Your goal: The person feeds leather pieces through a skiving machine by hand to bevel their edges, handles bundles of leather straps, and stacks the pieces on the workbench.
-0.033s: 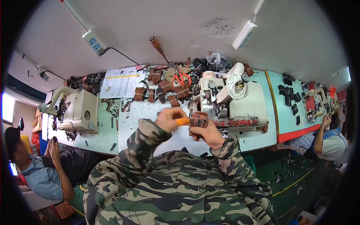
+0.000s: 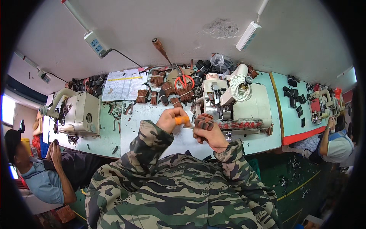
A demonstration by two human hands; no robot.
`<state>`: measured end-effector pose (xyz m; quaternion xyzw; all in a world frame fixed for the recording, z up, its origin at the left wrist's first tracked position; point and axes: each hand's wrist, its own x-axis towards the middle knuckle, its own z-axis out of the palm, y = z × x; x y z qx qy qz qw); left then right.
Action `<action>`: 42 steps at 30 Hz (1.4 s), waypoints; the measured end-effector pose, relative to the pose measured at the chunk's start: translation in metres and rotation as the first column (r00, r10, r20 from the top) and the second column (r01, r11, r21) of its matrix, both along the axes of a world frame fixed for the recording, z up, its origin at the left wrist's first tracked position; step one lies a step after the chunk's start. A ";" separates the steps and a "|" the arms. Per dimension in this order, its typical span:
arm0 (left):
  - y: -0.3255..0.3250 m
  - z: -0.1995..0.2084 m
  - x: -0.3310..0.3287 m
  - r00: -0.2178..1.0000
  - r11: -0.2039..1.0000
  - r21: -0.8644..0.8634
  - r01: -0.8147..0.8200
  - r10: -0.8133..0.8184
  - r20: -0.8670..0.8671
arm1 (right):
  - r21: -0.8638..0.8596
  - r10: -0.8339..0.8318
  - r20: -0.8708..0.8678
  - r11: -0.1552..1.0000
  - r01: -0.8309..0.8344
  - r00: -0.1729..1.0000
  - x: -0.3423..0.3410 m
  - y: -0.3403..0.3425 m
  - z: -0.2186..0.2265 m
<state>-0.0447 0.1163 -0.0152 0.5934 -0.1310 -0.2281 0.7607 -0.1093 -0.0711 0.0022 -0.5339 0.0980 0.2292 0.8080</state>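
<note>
The brown-and-black coiled strap bundle [image 2: 204,121] is in the right hand [image 2: 211,136], held above the tabletop [image 2: 177,144] with the fingers closed on its lower side. It lies just right of the left hand [image 2: 167,120]; the 2 hands are apart. The left fingers are curled at an orange piece [image 2: 182,120]; whether gripped or worn, I cannot tell. The bundle's long axis is unclear. Near the wall, a clear plastic bag [image 2: 217,58] has indistinct contents.
</note>
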 end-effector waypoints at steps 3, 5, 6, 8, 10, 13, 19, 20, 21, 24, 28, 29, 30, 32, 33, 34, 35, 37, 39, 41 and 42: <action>-0.005 0.017 0.002 0.769 0.859 -0.509 0.057 -0.362 -0.526 | -0.119 -0.271 0.244 0.945 0.306 0.931 -0.006 -0.003 -0.006; -0.022 0.042 -0.015 0.794 0.952 -0.297 0.071 -0.235 -0.561 | -0.549 0.147 0.755 0.674 0.494 0.639 -0.017 -0.009 -0.015; -0.025 0.049 -0.024 0.817 0.970 -0.181 0.160 -0.233 -0.528 | -0.638 0.227 0.716 0.595 0.488 0.660 -0.025 -0.006 -0.017; -0.041 0.052 -0.057 0.925 0.943 0.026 0.331 -0.330 0.189 | -0.694 0.330 0.659 0.613 0.378 0.676 -0.035 -0.006 -0.016; -0.049 0.045 -0.069 0.837 0.836 0.244 0.491 -0.531 0.135 | -0.562 0.161 0.362 0.824 0.077 0.918 -0.028 -0.031 -0.029; 0.000 -0.023 -0.035 0.787 0.873 0.117 0.473 -0.360 -0.501 | -0.012 0.108 -0.041 0.994 -0.108 0.993 -0.029 -0.071 0.002; -0.086 -0.033 -0.075 0.832 0.814 0.570 0.107 -0.388 0.397 | -0.882 0.707 -0.167 0.204 -0.424 0.687 -0.074 -0.052 -0.029; -0.102 -0.012 -0.096 0.750 0.756 0.651 0.066 -0.468 0.467 | -0.794 0.615 0.049 0.502 -0.342 0.787 -0.073 -0.067 -0.048; -0.105 0.001 -0.108 0.723 0.704 0.685 0.190 -0.572 0.388 | -0.625 0.462 0.240 0.746 -0.228 0.854 -0.070 -0.088 -0.057; -0.088 -0.029 -0.077 0.638 0.653 0.129 0.746 -0.646 -0.419 | -0.103 -0.004 -0.041 0.995 0.000 0.999 -0.095 -0.142 -0.014; -0.115 -0.054 -0.064 0.645 0.824 -0.021 0.566 -0.458 -0.612 | -0.271 0.363 0.285 0.918 -0.289 0.887 -0.116 -0.136 0.002; -0.144 -0.049 -0.073 0.734 0.832 0.115 0.543 -0.404 -0.546 | -0.891 0.793 -0.037 0.249 -0.379 0.608 -0.110 -0.130 -0.009; -0.160 -0.050 -0.084 0.839 0.757 0.367 0.540 -0.453 -0.300 | -0.885 0.646 -0.202 0.201 -0.420 0.736 -0.114 -0.121 -0.029; -0.182 -0.035 -0.120 0.784 0.637 0.704 0.314 -0.592 0.186 | -0.690 0.337 0.058 0.694 -0.206 0.940 -0.114 -0.151 -0.104; -0.191 -0.034 -0.135 0.744 0.585 0.796 0.155 -0.600 0.296 | -0.356 0.207 -0.166 0.900 -0.254 0.964 -0.102 -0.177 -0.098; -0.196 -0.041 -0.133 0.781 0.588 0.774 0.234 -0.588 0.211 | -0.352 0.182 -0.164 0.908 -0.230 0.970 -0.110 -0.193 -0.094; -0.199 -0.047 -0.130 0.771 0.575 0.781 0.243 -0.603 0.204 | -0.166 0.083 -0.108 0.981 -0.100 0.991 -0.119 -0.203 -0.090; -0.211 -0.052 -0.127 0.739 0.831 0.546 0.105 -0.432 0.517 | 0.041 -0.153 -0.085 0.987 0.157 0.985 -0.130 -0.219 -0.076; -0.224 -0.046 -0.131 0.717 0.841 0.534 0.090 -0.427 0.551 | -0.303 -0.440 0.025 0.852 0.426 0.898 -0.130 -0.250 -0.093; -0.227 -0.046 -0.128 0.858 0.657 0.696 0.290 -0.500 0.115 | -0.486 -0.595 0.195 0.632 0.604 0.780 -0.139 -0.303 -0.135; -0.221 -0.059 -0.128 0.858 0.628 0.727 0.277 -0.502 0.106 | -0.546 -0.622 0.188 0.577 0.607 0.760 -0.139 -0.325 -0.138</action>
